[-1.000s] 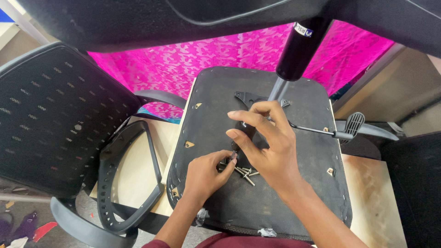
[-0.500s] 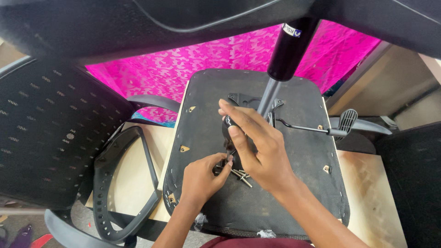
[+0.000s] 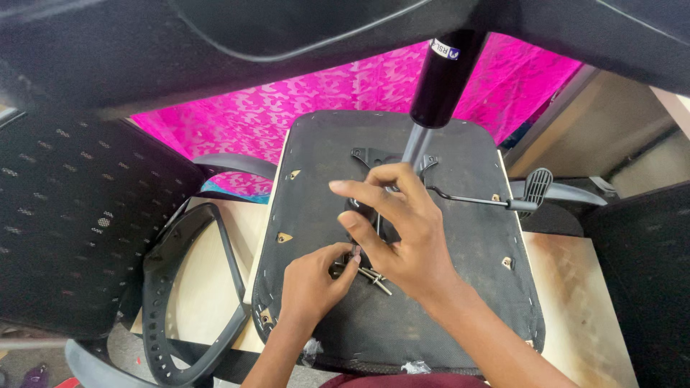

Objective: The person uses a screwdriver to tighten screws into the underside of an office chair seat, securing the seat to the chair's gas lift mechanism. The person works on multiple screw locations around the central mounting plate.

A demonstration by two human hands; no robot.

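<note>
The gas cylinder [image 3: 440, 86] and lever [image 3: 474, 200] obstruct the upper right of the seat underside [image 3: 460, 302]. Loose bolts [image 3: 374, 276] lie beside the hands. The seat's lower right area offers free passage.

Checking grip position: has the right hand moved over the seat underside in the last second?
Barely: the right hand stays beside the gas-lift column on the seat underside.

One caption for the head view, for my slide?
Left hand picks metal screws off upturned black seat base; right hand hovers.

Bright pink patterned cloth [image 3: 316, 93] hangs behind a pale wooden table [image 3: 575, 302].
</note>
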